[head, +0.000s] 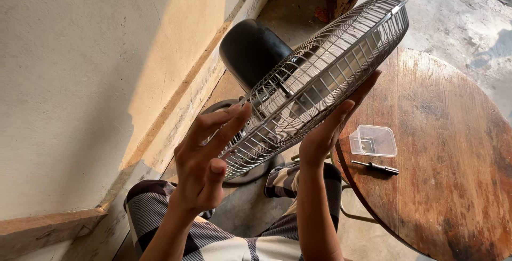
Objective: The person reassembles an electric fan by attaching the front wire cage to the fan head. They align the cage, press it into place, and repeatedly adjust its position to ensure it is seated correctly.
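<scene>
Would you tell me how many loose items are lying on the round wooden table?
2: a clear plastic container near the round wooden table's left edge, and a dark screwdriver just below it. The fan guard may hide others.

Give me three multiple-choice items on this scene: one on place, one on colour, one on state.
1. Where does the screwdriver lie?
A. on the round wooden table
B. on the floor
C. in a hand

2. What colour is the fan's motor housing?
A. white
B. black
C. red

3. How does the right hand meet the fan grille?
A. clenched in a fist
B. flat, fingers straight
C. apart from it

Key: 1 A, it rests beside the clear plastic box; 2 B, dark and glossy; 3 B, palm pressed along the rim.
</scene>
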